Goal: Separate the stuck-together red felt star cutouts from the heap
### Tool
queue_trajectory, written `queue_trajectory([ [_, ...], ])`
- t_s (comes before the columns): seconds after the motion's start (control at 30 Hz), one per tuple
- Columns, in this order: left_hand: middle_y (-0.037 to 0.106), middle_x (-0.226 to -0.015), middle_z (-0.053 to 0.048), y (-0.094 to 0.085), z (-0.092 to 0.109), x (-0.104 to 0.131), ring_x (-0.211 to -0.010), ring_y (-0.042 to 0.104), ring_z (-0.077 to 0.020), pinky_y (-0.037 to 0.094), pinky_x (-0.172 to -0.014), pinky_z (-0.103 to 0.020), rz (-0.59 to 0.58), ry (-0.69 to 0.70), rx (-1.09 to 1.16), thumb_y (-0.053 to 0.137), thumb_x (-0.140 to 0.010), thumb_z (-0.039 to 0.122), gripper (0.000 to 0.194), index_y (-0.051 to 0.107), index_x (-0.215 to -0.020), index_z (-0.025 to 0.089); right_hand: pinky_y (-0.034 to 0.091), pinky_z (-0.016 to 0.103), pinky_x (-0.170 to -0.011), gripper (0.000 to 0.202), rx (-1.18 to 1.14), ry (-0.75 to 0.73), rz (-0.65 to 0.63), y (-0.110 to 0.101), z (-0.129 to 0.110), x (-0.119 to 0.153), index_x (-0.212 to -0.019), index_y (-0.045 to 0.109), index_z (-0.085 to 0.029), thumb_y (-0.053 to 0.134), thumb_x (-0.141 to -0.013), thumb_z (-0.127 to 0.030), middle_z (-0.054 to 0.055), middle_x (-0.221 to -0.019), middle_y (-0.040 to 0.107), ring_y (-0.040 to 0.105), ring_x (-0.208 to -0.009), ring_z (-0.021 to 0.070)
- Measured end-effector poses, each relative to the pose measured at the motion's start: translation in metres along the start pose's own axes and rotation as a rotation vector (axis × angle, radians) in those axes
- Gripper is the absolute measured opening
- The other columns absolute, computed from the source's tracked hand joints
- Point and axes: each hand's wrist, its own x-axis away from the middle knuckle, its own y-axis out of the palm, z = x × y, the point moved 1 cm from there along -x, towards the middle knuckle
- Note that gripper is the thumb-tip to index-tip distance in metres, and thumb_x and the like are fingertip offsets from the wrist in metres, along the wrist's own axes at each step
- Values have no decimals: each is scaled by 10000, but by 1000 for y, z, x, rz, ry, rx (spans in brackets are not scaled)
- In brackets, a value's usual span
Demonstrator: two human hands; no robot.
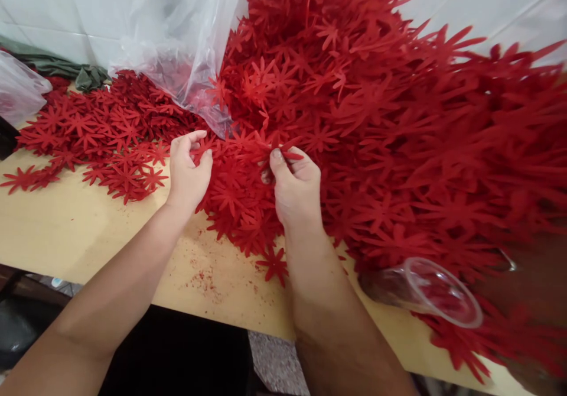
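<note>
My right hand (299,186) pinches a red flower-shaped cutout (290,153) between thumb and fingers, with its narrow petals sticking out past the fingertips. To its left, my left hand (189,168) hovers at the edge of the heap with thumb and index finger apart and the fingers bent; the other fingers are partly hidden. Red shows in the gap of that hand, and it looks like the cutouts behind. Around and beyond both hands lies a big heap of red flower cutouts (367,106). A lower pile of the same cutouts (97,124) spreads at the left.
A clear plastic bag (177,35) stands behind the heap against the white tiled wall (57,6). A clear plastic cup (438,292) lies on its side at the right. Red crumbs dot the pale wooden table (101,230). Dark green cloth (88,77) lies back left.
</note>
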Motion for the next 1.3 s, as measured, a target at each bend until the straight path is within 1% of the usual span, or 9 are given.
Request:
queue_trajectory([
  [0.2,639,-984,-53,9,21,19,-902,579,-117,453,-875,-270,-374,-69,239,613,-774,280,223,622,-965,166,377,227,-466,406,148,5,-14,3,-4,6,-642,531,-185,626,-692,-576,-40,-524,499,452,-483,74],
  [0.3,651,-963,-50,14,24,25,-887,583,-113,452,-878,-271,-459,-176,341,670,-728,322,268,627,-931,152,375,227,-493,415,206,-49,-55,3,-14,9,-575,544,-172,610,-723,-554,-38,-515,483,438,-497,69],
  [0.43,652,-927,-26,16,21,26,-850,581,-93,455,-857,-251,-437,-259,384,714,-686,266,312,627,-968,167,294,214,-428,522,241,-41,-31,3,-20,11,-481,451,-174,561,-722,-624,-54,-446,368,326,-435,48],
  [0.6,658,-827,11,16,20,23,-794,587,-78,464,-824,-231,-440,-249,453,662,-731,217,141,657,-867,181,367,216,-448,546,168,8,-205,10,-16,14,-514,497,-175,486,-744,-670,-38,-462,422,392,-453,62],
  [0.8,655,-778,21,16,19,23,-775,591,-74,468,-809,-220,-282,-312,470,607,-766,189,40,644,-773,176,515,318,-811,286,149,-55,-328,13,-14,17,-849,661,-199,617,-753,-465,12,-779,682,626,-794,142],
  [0.97,626,-724,26,9,16,13,-698,603,-75,480,-682,-207,-148,-462,507,546,-820,231,84,556,-750,184,519,317,-776,218,155,-23,-350,10,-13,16,-811,666,-189,595,-781,-392,14,-757,687,629,-757,139],
  [1.07,597,-693,31,-2,8,-2,-625,596,-75,446,-571,-195,0,-536,495,492,-854,291,120,509,-777,200,518,305,-729,241,132,-9,-265,5,-12,12,-806,656,-184,614,-758,-416,3,-689,642,618,-723,137],
  [1.17,615,-739,19,-6,2,-9,-676,598,-80,461,-627,-202,19,-426,395,546,-802,210,31,528,-822,195,516,279,-686,246,95,-12,-191,1,-10,8,-855,612,-198,658,-721,-399,-5,-737,624,606,-713,121],
  [1.3,644,-1015,-41,2,2,-1,-982,583,-122,436,-924,-276,-72,-126,164,611,-712,113,232,587,-935,174,483,229,-550,262,69,20,-167,2,-3,6,-825,546,-213,695,-678,-371,-40,-678,572,529,-552,75],
])
